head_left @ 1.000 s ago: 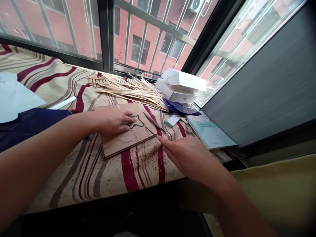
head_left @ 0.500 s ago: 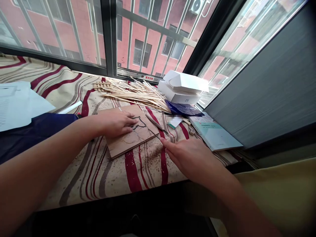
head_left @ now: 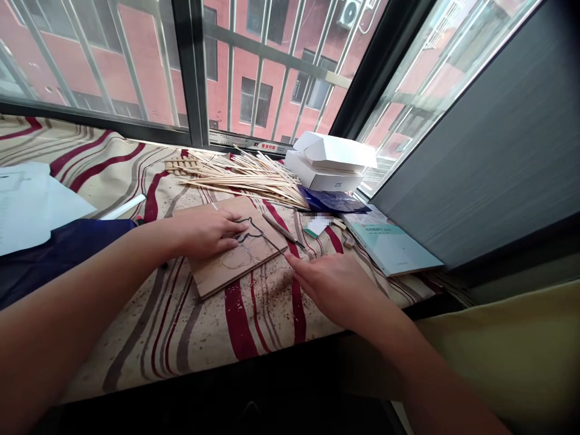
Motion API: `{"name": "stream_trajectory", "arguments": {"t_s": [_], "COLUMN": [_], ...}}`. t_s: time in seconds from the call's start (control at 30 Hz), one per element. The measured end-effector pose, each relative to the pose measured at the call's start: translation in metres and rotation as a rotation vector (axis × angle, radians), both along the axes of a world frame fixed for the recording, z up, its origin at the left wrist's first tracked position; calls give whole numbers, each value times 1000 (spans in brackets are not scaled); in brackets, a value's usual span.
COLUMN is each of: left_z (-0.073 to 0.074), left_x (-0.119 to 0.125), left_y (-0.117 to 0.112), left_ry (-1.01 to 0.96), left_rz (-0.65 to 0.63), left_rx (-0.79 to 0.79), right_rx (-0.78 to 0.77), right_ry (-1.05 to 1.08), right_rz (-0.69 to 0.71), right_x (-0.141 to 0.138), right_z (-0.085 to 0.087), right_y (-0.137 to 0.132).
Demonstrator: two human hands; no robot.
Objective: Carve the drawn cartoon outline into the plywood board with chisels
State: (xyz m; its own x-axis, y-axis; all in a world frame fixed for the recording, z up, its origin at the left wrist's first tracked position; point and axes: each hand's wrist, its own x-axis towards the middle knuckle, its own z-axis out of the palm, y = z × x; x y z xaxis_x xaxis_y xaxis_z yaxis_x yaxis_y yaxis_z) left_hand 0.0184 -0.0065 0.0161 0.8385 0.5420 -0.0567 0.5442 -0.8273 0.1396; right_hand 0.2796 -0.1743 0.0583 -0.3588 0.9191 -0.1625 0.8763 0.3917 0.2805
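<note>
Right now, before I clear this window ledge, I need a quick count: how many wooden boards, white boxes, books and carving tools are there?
Wooden board: 1
White boxes: 2
Book: 1
Carving tool: 1
Total: 5

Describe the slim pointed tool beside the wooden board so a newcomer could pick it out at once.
On the striped cloth, find the wooden board that the left hand rests on. The slender dark-tipped tool lies along the board's right edge, tip toward the right hand. Unlike the heaped pale sticks, it lies alone.
</note>
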Motion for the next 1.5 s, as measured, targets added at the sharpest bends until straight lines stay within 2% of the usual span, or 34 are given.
{"name": "stream_trajectory", "arguments": {"t_s": [0.13,0.3,0.43,0.57,0.67,0.77,0.83,1.0,1.17,1.33,1.43,1.5], "left_z": [6,5,2,2,1,1,0,-4,-10,-8,-6,-6], "left_x": [3,2,0,-2,-6,-8,-8,-9,-15,-14,-12,-11], "left_y": [-4,-3,1,2,3,2,2,5,9,7,6,5], "left_ry": [120,93,100,79,53,40,52,37,11,39,53,57], "left_rz": [55,40,20,22,-7,-18,-20,-26,-48,-36,-14,-7], "left_rx": [-19,17,18,-8,-1,20,25,48,80,66,36,27], "right_rx": [-18,-6,1,45,103,36,44,-125,28,59,138,206], "right_ry": [-2,93,147,258,355,496,584,434,251,242,275,346], "right_rz": [-37,-18,-54,-55,-52,-57,-102,-57,-171,-208,-212,-189], "right_x": [0,3,2,8,29,54,63,58,66,74,71,67], "right_z": [-5,-10,-9,-4,0,2,0,-8,-20,-31,-23,-16], "right_y": [4,8,19,56,91,122,136,162,187,193,181,161]}}
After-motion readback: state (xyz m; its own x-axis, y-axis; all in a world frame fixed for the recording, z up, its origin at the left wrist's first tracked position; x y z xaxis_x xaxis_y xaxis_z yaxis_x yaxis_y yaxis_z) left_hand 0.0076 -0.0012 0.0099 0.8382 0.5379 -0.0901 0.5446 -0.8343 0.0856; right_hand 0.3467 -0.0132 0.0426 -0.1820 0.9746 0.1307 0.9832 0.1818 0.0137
